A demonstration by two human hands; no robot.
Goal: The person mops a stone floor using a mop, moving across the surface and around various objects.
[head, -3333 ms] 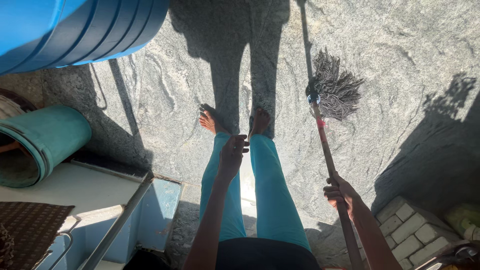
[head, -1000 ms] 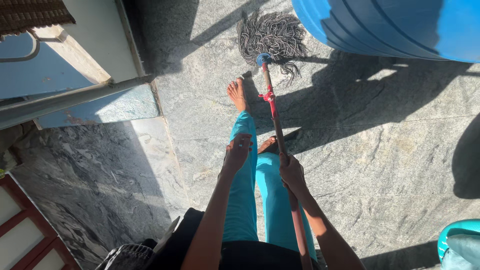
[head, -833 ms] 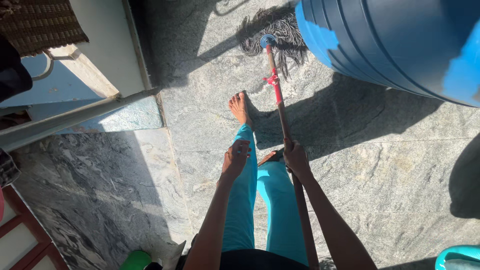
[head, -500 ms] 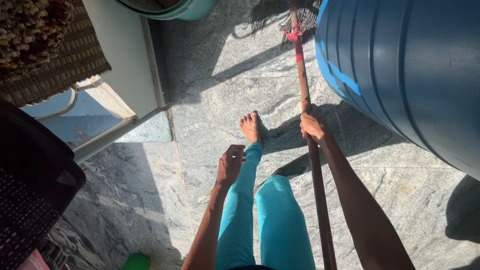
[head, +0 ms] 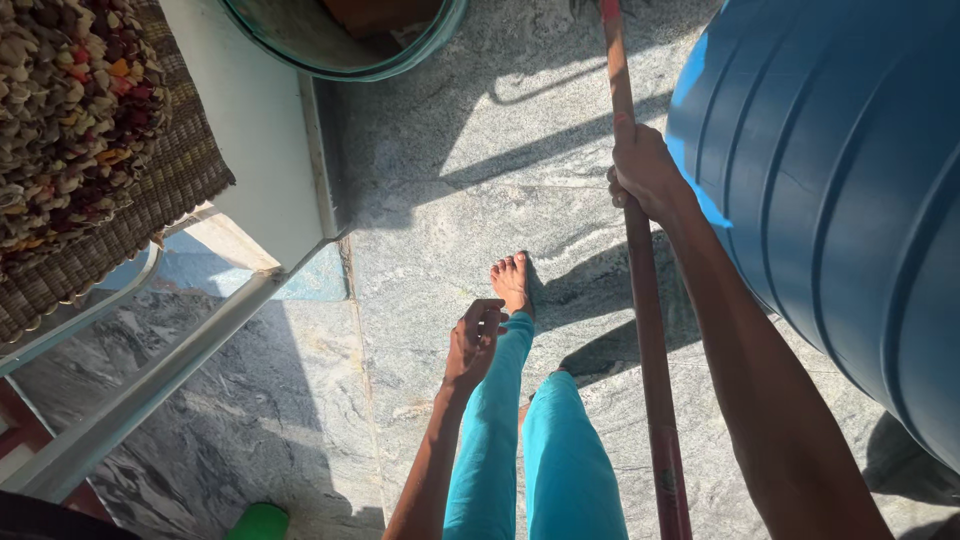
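**A:** While the right hand (head: 642,168) wraps closed around the mop handle (head: 645,330), where does the pole run?

**B:** Its long axis stretches nearly straight away from the person, from the bottom edge of the frame, past the right arm, through the fist and on out of the top edge. The mop's head is out of view beyond that edge, so the working end lies forward of the grip.

**A:** And the other hand?

**B:** The left hand (head: 473,343) hangs over the teal trouser leg (head: 490,420), fingers loosely curled and holding nothing, well apart from the pole. The right is the only hand on it.

**A:** What flanks the handle?

**B:** A big blue drum (head: 850,200) stands just beside it on the right; a bare foot (head: 512,282) rests on the grey stone floor (head: 430,240) to the left, with a woven mat (head: 80,130) and a round teal tub (head: 350,40) farther left.
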